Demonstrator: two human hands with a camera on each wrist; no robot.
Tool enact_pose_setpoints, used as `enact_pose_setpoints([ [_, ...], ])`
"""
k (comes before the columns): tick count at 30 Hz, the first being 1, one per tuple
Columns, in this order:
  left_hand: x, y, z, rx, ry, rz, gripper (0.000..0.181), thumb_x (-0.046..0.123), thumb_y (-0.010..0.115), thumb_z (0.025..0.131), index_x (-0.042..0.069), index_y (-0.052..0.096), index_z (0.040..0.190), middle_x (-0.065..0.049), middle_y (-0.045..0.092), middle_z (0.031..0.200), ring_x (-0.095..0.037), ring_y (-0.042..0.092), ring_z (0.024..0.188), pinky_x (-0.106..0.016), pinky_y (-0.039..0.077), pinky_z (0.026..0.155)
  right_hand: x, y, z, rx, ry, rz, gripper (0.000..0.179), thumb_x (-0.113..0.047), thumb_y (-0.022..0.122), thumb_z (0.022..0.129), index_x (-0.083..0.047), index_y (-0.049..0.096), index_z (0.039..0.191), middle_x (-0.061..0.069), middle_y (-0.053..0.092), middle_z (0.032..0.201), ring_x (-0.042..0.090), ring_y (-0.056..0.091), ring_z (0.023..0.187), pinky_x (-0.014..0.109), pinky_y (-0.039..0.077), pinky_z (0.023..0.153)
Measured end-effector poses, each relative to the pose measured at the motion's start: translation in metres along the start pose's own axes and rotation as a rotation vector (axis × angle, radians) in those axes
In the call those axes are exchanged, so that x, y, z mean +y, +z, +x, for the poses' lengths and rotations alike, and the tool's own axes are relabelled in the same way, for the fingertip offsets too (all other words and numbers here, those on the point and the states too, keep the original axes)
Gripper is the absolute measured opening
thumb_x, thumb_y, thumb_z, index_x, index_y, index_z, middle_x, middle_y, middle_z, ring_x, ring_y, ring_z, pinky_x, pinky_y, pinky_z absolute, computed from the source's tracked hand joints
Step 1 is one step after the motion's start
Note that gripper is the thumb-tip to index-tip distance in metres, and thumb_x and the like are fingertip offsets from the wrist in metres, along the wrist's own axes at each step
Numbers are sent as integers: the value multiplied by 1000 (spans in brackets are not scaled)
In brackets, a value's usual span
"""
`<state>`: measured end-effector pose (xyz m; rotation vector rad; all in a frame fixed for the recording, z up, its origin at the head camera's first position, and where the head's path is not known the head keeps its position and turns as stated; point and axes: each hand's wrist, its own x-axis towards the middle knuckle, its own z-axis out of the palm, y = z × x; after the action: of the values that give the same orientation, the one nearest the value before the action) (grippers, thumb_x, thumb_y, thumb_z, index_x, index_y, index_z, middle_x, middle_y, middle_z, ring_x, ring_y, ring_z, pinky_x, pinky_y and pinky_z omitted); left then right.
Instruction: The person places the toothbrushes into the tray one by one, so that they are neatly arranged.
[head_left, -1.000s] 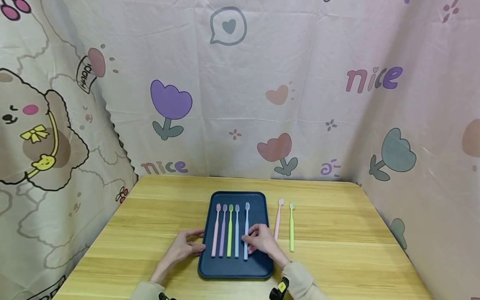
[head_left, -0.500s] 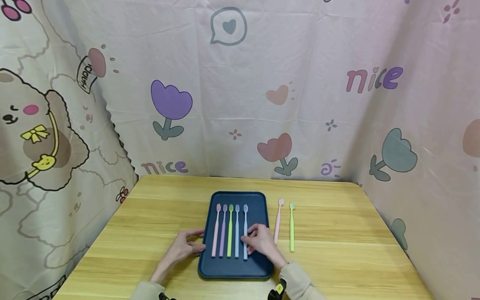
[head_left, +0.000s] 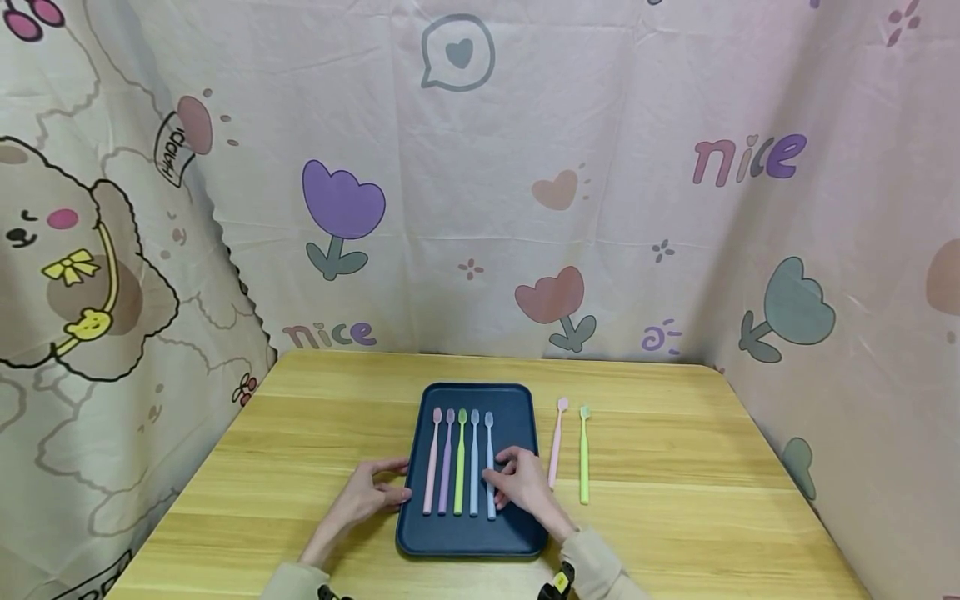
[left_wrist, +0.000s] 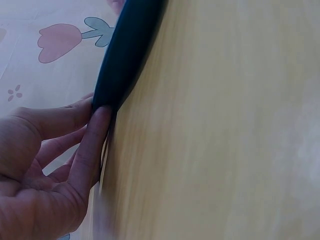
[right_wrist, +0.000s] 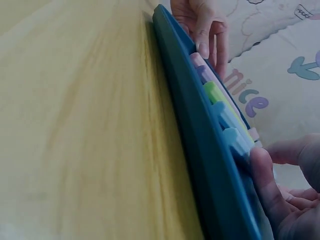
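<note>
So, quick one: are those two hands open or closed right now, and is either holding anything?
Left hand: open, fingers touching the tray edge.
Right hand: closed, pinching the rightmost blue brush.

Five slim toothbrushes, side by side on a dark blue tray
Heads toward the tray's far end, they run from the left pink, purple, green and light blue, then a second light blue toothbrush (this one pinched in the right hand). The left hand touches the rectangular tray's left rim.
</note>
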<state>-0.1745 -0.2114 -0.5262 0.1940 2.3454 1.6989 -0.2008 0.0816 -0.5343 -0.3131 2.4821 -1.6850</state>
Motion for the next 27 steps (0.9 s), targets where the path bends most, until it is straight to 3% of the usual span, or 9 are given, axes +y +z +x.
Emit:
enact_pose_setpoints([
  [18, 0, 0, 0, 0, -1, -2, 62, -1, 74, 86, -17, 46, 139, -39, 55, 132, -26, 74, 88, -35, 64, 71, 2, -3, -3, -48, -53, 11, 41, -6, 73, 89, 15, 59, 120, 13, 70, 71, 13, 65, 48, 28, 57, 46],
  [27, -1, 0, 0, -6, 20, -13, 62, -2, 73, 87, -19, 45, 139, -40, 55, 131, -27, 74, 87, -34, 64, 70, 3, -1, -2, -40, -47, 6, 40, -7, 72, 90, 14, 60, 121, 9, 71, 71, 6, 62, 45, 28, 57, 46],
])
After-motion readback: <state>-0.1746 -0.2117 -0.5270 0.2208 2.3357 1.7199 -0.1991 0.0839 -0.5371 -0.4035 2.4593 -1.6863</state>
